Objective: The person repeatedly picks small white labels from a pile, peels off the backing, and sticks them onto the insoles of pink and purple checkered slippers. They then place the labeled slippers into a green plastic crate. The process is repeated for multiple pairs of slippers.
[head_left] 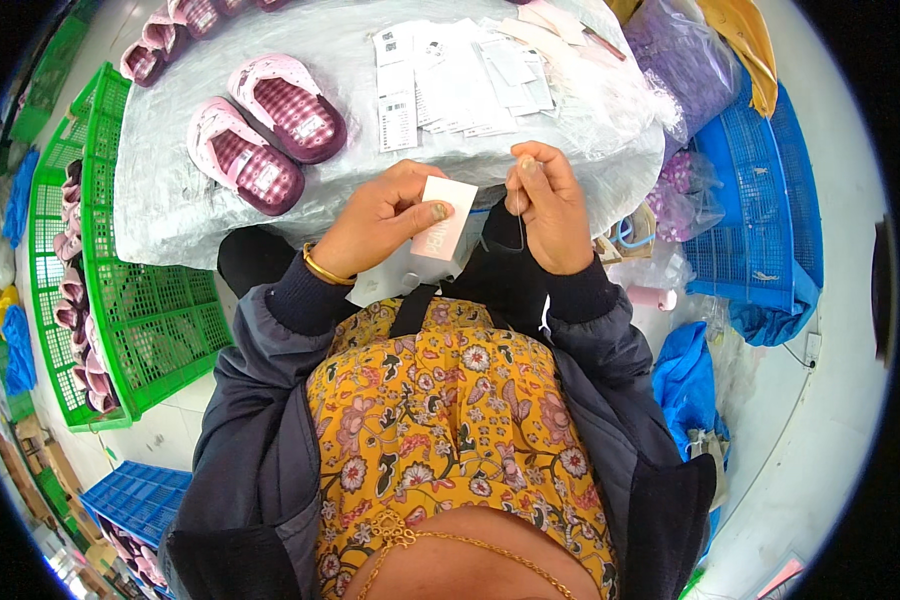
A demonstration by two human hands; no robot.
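Note:
My left hand (388, 222) pinches a small pale pink card tag (444, 215) between thumb and fingers, just off the table's near edge. Beside it, my right hand (552, 208) is closed in a pinch, and a thin string (520, 232) hangs from its fingertips. Whether the string joins the tag cannot be made out. To the left, a pair of slippers lies on the table: one pink and maroon plaid slipper (245, 160) nearer, the other slipper (290, 108) against its far side. Ahead of my hands are several white paper labels (480, 85), loosely piled.
Clear plastic sheeting covers the table (170, 215). More slippers (160, 40) line its far left edge. Green crates (155, 300) holding slippers stand at left, blue crates (745, 200) at right. A purple bag (675, 60) and a pink roll (652, 297) are also on the right.

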